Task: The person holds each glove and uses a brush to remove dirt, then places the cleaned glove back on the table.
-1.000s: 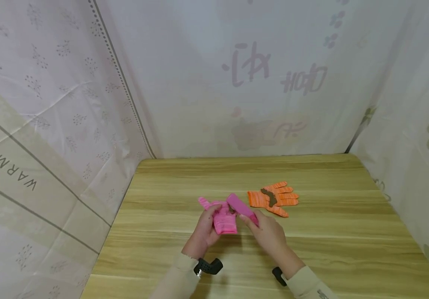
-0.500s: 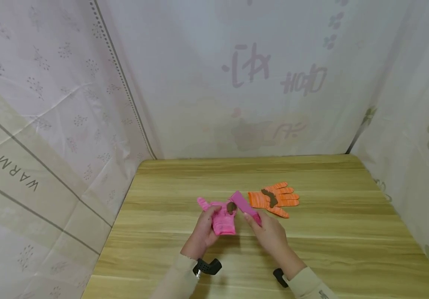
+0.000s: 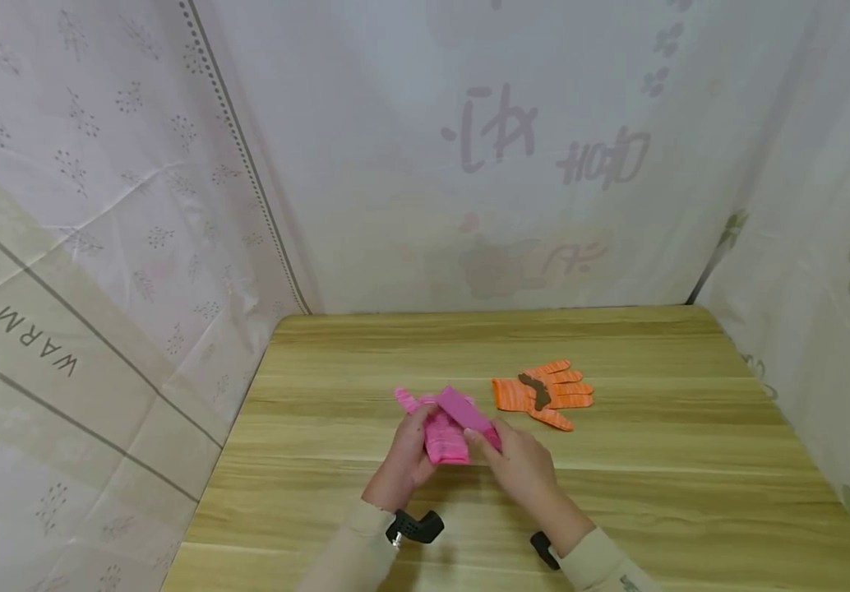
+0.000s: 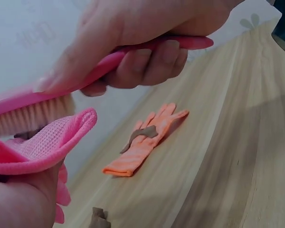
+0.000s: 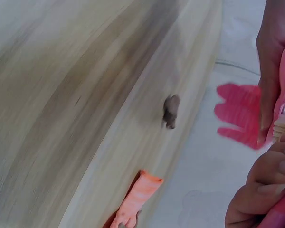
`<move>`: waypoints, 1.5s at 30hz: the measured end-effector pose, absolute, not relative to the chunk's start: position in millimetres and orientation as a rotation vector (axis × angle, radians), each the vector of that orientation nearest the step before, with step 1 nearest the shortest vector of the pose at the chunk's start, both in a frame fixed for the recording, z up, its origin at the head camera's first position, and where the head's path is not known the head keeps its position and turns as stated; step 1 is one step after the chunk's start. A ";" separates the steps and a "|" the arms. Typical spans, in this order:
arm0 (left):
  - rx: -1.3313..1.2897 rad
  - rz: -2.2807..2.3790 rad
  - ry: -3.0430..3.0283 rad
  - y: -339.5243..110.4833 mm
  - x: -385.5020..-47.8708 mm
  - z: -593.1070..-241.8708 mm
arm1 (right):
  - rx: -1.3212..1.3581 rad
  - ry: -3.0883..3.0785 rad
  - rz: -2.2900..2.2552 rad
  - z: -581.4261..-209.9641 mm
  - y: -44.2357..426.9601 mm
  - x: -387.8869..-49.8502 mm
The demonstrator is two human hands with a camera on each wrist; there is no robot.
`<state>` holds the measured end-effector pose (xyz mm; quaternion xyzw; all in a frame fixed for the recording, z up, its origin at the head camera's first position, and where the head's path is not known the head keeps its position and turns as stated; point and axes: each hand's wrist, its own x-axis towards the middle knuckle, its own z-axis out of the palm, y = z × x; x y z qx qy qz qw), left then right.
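A pink knitted glove (image 3: 445,444) is gripped by my left hand (image 3: 404,459), its thumb on top. My right hand (image 3: 524,464) holds a pink brush (image 3: 464,409) by the handle, the brush head over the glove's palm. In the left wrist view the pale bristles (image 4: 38,114) press near the glove's cuff (image 4: 47,147), with a bit of dark brown stuff beneath them. The brush hides most of the brown patch in the head view.
An orange glove (image 3: 514,396) with a brown patch (image 3: 540,395) lies on the wooden table (image 3: 654,436), right of the pink one. A small brown lump (image 5: 170,111) rests on the table. Patterned cloth (image 3: 410,164) hangs behind and at both sides.
The brush first moved up and right, uncovering the brown patch on the pink glove, then came back left and down over it. My left hand has barely moved.
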<state>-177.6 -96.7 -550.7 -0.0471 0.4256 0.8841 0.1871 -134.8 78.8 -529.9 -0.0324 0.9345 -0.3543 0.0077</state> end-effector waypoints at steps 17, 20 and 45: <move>-0.141 2.467 1.191 -105.8 -178.7 -552.4 | -0.031 2.954 -1.085 -545.2 91.8 -139.2; -0.140 2.478 1.187 -107.8 -179.0 -552.4 | -0.011 2.933 -1.093 -546.0 95.3 -139.7; -0.089 2.436 1.139 -98.9 -180.9 -544.4 | -0.058 2.934 -1.130 -533.9 82.9 -142.8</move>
